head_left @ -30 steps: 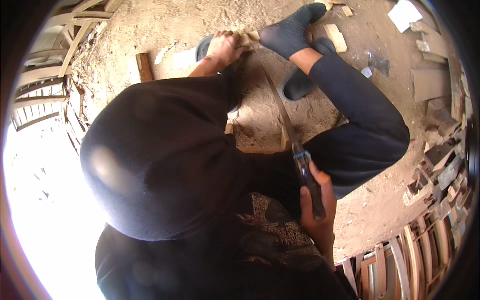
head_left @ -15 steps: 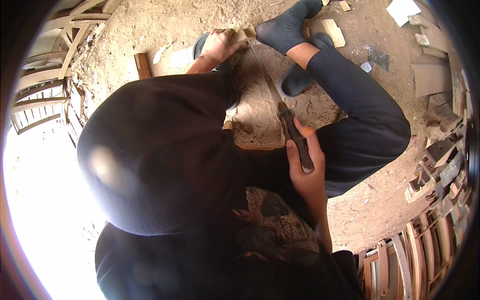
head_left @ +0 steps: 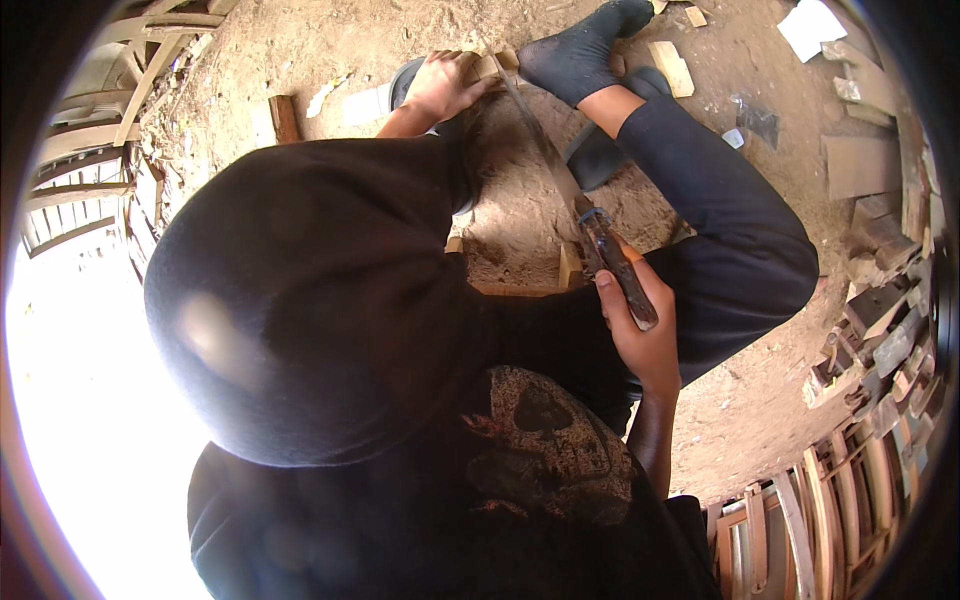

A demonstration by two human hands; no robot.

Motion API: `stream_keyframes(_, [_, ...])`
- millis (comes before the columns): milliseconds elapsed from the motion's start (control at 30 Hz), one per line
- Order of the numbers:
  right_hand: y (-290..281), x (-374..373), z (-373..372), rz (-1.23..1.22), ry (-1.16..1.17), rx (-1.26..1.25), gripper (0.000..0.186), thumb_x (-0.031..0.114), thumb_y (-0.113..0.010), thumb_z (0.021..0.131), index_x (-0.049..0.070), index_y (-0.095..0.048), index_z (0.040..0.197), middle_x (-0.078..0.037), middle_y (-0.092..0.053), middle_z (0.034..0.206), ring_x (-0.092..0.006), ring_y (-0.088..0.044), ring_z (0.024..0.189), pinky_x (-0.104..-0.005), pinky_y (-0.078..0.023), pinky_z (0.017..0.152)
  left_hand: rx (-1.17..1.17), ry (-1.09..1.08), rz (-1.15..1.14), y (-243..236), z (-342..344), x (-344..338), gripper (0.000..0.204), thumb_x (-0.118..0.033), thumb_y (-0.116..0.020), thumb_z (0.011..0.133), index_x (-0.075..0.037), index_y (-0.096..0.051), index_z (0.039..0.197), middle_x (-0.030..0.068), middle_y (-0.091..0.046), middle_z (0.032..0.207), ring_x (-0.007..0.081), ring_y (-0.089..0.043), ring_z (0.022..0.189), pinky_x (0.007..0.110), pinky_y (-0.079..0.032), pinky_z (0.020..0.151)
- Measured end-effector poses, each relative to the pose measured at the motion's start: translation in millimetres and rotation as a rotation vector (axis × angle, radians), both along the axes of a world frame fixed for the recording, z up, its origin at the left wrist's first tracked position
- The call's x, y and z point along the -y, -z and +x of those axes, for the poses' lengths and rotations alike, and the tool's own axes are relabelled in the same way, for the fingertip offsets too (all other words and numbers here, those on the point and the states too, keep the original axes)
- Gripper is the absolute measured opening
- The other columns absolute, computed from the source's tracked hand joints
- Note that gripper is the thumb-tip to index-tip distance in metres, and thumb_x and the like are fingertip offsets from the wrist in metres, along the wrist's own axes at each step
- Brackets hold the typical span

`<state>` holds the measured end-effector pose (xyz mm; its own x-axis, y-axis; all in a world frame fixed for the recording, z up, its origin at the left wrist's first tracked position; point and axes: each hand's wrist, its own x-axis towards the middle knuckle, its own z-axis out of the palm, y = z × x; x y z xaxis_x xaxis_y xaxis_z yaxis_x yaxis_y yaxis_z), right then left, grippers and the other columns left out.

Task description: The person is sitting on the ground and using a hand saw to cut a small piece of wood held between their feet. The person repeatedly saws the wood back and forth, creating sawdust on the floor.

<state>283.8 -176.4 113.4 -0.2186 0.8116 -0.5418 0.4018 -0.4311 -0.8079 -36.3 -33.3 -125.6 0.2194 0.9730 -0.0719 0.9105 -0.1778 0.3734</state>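
My right hand [head_left: 648, 330] is wrapped round the dark handle of a handsaw [head_left: 548, 160]. The saw's long narrow blade slants up and left from the handle to a small block of wood [head_left: 484, 68] on the ground. Against the left end of that block my left hand [head_left: 442, 88] presses down, its fingers bent over the wood. A foot in a black sock [head_left: 568, 62], my own, rests close to the block's right end. The blade's tip meets the wood between hand and foot; how deep the cut goes is too small to tell.
A black sandal [head_left: 600, 160] lies under my bent right leg. Wood offcuts [head_left: 670, 68] and a dark plastic scrap [head_left: 757, 122] are scattered on the dirt floor. Scrap boards [head_left: 862, 165] are piled along the right side, curved wooden pieces [head_left: 840, 500] at lower right.
My right hand has drawn the saw handle a little to the right, and the blade has slid back with it. The left hand stays on the wood.
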Motion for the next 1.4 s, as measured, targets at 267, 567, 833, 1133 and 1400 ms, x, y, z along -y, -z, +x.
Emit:
stream_keyframes(267, [-1, 1, 2, -0.038, 0.009, -0.033, 0.042, 0.016, -0.061, 0.092, 0.0, -0.052, 0.13, -0.002, -0.058, 0.073, -0.0055, -0.051, 0.064, -0.0222, -0.042, 0.059, 0.091, 0.005, 0.043, 3, -3, -2, 0.056, -0.05, -0.06, 0.085, 0.0, -0.062, 0.111, 0.0182, -0.064, 0.11, 0.0321, -0.058, 0.108, 0.041, -0.04, 0.099])
stream_keyframes(567, [-41, 36, -18, 0.063, -0.01, 0.088, 0.048, 0.011, -0.053, 0.093, 0.003, -0.045, 0.139, -0.006, -0.056, 0.068, -0.0085, -0.05, 0.057, -0.0232, -0.041, 0.057, 0.135, 0.13, -0.238, 8, -20, -28, 0.045, -0.044, -0.059, 0.09, -0.008, -0.064, 0.116, 0.0171, -0.067, 0.099, 0.0375, -0.062, 0.098, 0.043, -0.049, 0.088])
stream_keyframes(833, [-43, 43, -24, 0.072, 0.004, 0.101, 0.047, 0.01, -0.051, 0.093, 0.002, -0.045, 0.138, -0.005, -0.052, 0.064, -0.0075, -0.049, 0.056, -0.0221, -0.04, 0.055, -0.093, 0.108, -0.248, -16, -9, -30, 0.054, -0.05, -0.041, 0.097, -0.01, -0.055, 0.13, 0.0222, -0.057, 0.121, 0.0358, -0.051, 0.119, 0.042, -0.042, 0.102])
stream_keyframes(1133, [-38, 39, -31, 0.081, 0.053, 0.073, 0.045, 0.008, -0.052, 0.093, 0.002, -0.047, 0.136, -0.005, -0.051, 0.063, -0.0052, -0.047, 0.057, -0.0206, -0.038, 0.054, -0.367, 0.12, -0.101, -24, 7, -14, 0.055, -0.049, -0.066, 0.082, -0.005, -0.061, 0.114, 0.0141, -0.059, 0.118, 0.0287, -0.054, 0.116, 0.042, -0.042, 0.1])
stream_keyframes(1400, [-32, 54, -36, 0.213, 0.011, 0.128, 0.045, 0.007, -0.053, 0.092, 0.001, -0.046, 0.136, -0.009, -0.057, 0.068, -0.0072, -0.054, 0.059, -0.0221, -0.042, 0.056, -0.228, 0.073, -0.268, -22, 5, -25, 0.052, -0.049, -0.068, 0.08, -0.005, -0.064, 0.107, 0.0134, -0.064, 0.108, 0.0278, -0.057, 0.11, 0.039, -0.044, 0.098])
